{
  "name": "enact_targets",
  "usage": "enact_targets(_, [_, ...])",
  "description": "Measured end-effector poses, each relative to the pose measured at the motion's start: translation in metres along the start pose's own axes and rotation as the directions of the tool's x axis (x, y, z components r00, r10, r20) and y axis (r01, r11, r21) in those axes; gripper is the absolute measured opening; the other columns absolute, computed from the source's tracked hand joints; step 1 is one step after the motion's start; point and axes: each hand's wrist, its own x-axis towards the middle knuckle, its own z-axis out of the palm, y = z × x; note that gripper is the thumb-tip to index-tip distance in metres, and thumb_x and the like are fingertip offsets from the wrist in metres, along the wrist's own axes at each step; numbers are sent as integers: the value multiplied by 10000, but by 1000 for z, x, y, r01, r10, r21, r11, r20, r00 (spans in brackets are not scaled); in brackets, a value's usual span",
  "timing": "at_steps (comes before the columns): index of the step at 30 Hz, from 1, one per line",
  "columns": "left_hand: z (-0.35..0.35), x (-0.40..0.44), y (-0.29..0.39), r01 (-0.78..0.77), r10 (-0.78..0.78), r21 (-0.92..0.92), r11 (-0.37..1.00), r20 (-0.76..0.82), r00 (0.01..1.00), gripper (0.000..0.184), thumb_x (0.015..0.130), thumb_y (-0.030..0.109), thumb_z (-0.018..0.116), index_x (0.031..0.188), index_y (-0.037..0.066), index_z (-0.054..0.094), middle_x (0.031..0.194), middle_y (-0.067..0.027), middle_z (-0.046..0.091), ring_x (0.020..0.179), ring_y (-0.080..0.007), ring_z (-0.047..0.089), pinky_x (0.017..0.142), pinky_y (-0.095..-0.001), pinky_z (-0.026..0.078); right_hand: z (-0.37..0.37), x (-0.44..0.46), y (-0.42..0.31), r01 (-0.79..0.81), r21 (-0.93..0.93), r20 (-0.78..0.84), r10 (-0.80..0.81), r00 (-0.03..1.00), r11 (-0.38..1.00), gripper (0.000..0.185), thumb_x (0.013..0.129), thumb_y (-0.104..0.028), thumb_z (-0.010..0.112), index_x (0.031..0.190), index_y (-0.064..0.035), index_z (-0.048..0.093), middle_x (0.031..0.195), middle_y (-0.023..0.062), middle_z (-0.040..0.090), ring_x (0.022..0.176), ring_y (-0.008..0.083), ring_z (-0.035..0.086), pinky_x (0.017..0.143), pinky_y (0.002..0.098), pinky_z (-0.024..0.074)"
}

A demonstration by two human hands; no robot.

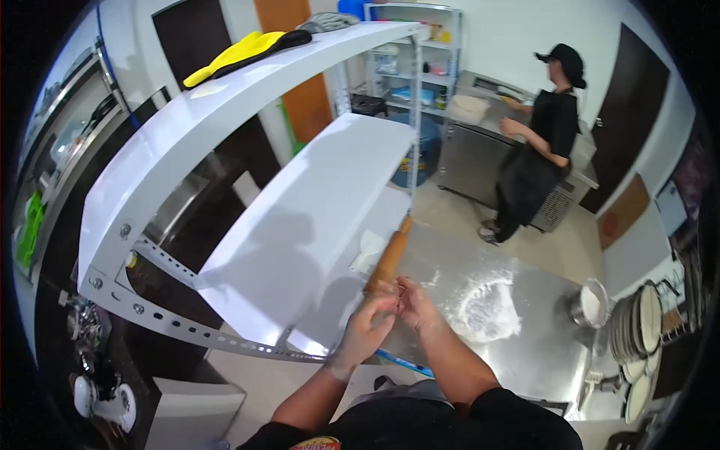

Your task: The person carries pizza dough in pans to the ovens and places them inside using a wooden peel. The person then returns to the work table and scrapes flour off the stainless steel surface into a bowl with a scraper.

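Observation:
My left hand (369, 319) and my right hand (415, 306) meet at the near end of a wooden rolling pin (388, 261). The left fingers are smeared by motion and overlap the pin's near end, so I cannot tell whether they touch it. The right fingers are curled in beside the left ones; whatever may be in them is hidden. A patch of white flour (491, 311) is spread over the steel table (540, 341) to the right of my hands. Beyond them, left of the pin, lies a flat white piece (369, 251), perhaps a scraper.
White metal shelving (315, 180) rises close on the left, a yellow-and-black cloth (244, 56) on top. A metal bowl (590, 304) and stacked round pans (637, 322) stand at the right. A person in black (551, 142) works at a far steel counter (472, 150).

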Motion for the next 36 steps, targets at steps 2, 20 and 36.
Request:
enact_targets(2, [41, 23, 35, -206, 205, 0, 979, 58, 977, 412, 916, 138, 611, 1314, 43, 565, 1320, -126, 611, 1194, -236, 583, 1052, -411, 414, -6, -29, 0, 73, 55, 21, -74, 997, 996, 429, 1022, -432, 463, 1154, -39, 571, 1232, 198, 625, 1085, 321, 650, 914, 481, 552])
enact_targets(20, [154, -66, 2, -712, 557, 432, 554, 443, 703, 485, 886, 299, 608, 1294, 39, 578, 1369, -204, 524, 1267, -424, 470, 1125, -504, 302, -30, -302, 13, 253, 341, 216, -338, 916, 905, 744, 943, -666, 460, 1354, -46, 483, 1479, 220, 425, 1395, 364, 378, 1152, 497, 315])
enact_targets(36, [54, -198, 118, -478, 591, 685, 549, 86, 802, 289, 910, 308, 567, 1074, 89, 658, 1050, -151, 682, 948, -341, 650, 921, -473, 442, 56, -361, 89, 84, 293, 392, -200, 898, 952, 799, 945, -678, 435, 1439, -50, 424, 1480, 214, 435, 1414, 333, 366, 1181, 474, 275])
